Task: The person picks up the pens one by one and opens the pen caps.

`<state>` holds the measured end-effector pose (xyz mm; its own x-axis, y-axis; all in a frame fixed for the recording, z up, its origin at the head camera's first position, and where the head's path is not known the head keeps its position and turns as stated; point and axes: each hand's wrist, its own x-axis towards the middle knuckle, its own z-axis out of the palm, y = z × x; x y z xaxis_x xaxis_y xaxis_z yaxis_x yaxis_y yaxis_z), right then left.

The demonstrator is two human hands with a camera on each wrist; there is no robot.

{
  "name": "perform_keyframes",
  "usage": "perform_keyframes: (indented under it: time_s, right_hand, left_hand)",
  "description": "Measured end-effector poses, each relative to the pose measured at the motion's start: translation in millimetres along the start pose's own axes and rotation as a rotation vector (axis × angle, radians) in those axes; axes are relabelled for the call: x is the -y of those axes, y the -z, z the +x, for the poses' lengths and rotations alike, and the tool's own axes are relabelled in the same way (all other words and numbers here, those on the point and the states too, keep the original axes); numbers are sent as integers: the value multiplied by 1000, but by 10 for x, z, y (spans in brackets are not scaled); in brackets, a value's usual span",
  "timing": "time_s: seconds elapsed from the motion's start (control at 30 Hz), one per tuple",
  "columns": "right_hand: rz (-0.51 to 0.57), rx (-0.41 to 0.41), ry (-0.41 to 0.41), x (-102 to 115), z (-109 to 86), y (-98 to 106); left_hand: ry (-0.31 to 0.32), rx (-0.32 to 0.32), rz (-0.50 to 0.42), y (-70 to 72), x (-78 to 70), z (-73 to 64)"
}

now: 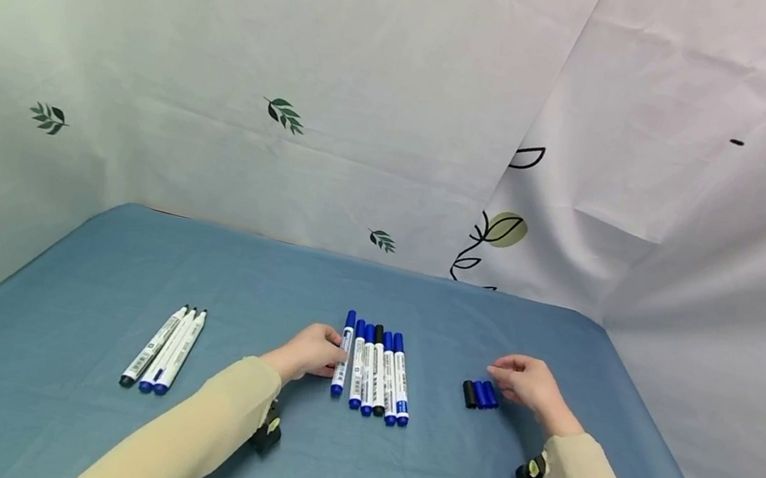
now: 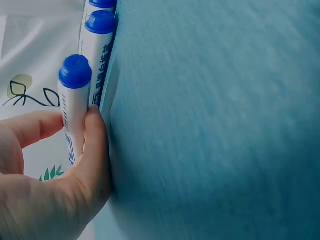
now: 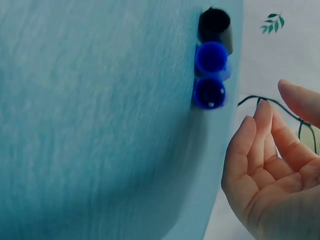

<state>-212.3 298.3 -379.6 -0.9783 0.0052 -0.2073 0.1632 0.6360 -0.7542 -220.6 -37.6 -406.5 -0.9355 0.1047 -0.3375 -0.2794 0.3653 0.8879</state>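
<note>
My left hand (image 1: 311,352) pinches a white whiteboard marker with a blue cap (image 1: 349,326) between thumb and fingers. In the left wrist view, that marker (image 2: 75,105) stands out from its neighbours, its blue cap pointing away from the hand. Just to its right lies a row of several capped markers (image 1: 369,368), most with blue caps and one with a black cap. My right hand (image 1: 525,379) hovers by three loose caps, holding nothing, its fingers loosely bent and the thumb apart. One loose cap is black (image 3: 215,27) and two are blue (image 3: 210,95), side by side.
Three uncapped markers (image 1: 165,350) lie together on the left of the blue-covered table (image 1: 56,328), bare tips pointing to the far side. A white patterned cloth (image 1: 332,180) hangs behind the table and along its sides.
</note>
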Motion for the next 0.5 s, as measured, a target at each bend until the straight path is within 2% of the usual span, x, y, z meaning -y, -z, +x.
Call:
perform_keyframes:
  time_s: [0.1, 0.37, 0.5]
  right_hand:
    - [11, 8, 26, 40, -31, -41]
    - [5, 18, 106, 173, -114, -150]
    - [6, 26, 158, 257, -156, -214]
  left_hand:
    - [21, 2, -26, 44, 6, -16]
    - [30, -43, 8, 153, 54, -48]
    - [19, -36, 3, 194, 60, -95]
